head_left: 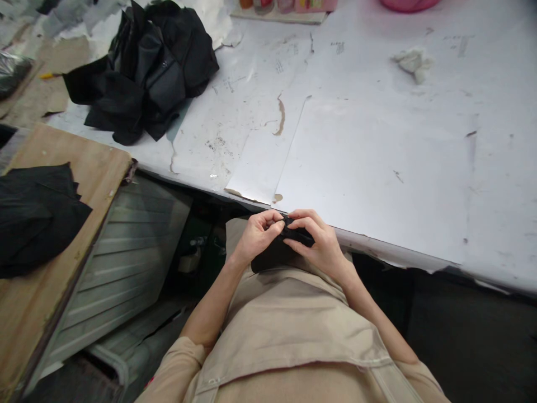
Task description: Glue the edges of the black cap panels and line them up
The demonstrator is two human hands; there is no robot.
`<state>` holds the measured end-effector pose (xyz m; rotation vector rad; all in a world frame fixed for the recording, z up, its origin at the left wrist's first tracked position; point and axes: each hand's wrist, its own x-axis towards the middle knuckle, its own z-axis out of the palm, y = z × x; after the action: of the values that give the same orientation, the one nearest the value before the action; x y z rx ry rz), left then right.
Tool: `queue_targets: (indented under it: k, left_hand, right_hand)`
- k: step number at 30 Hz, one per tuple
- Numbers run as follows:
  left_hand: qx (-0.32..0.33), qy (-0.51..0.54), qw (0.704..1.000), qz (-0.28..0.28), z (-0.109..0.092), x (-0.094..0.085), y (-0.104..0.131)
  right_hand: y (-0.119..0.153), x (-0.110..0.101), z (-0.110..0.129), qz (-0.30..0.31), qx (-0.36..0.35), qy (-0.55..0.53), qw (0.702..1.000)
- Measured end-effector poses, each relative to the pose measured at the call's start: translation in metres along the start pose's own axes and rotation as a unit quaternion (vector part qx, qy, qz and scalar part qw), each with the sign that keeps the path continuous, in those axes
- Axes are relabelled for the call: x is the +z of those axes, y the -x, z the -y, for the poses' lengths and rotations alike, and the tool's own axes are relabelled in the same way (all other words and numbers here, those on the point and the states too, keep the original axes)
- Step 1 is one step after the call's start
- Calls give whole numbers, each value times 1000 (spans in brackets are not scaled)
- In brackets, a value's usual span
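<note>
Pinching black cloth (272, 258) between left hand (260, 235) and right hand (321, 242).
Held in front of the tan apron (300, 319), by the near edge of the counter (356, 162), with both hands close together and neither nearer; too bunched to tell the long way.

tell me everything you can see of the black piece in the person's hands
The black piece looks like thin, soft fabric, plain and dark. Its top is bunched between the fingertips of the left hand and right hand. Below, it seems to hang toward the beige apron, just short of the white table. Its outline and any seams are too dark to tell.
</note>
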<state>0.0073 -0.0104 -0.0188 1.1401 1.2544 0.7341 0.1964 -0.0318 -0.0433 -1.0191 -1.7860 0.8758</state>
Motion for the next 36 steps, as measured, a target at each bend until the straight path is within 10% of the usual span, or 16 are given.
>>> queue_targets:
  k: [11,26,36]
  left_hand:
    - [-9,8,1000,-4,1,0,1]
    - [11,-17,998,65,-9,-6,7]
    - [-24,26,997,66,-5,-6,5]
  right_hand:
    - [6,8,-6,-73,-120,115,983]
    - [-10,5,11,-72,224,-240,942]
    - [-12,-1,10,-29,289,-362,886]
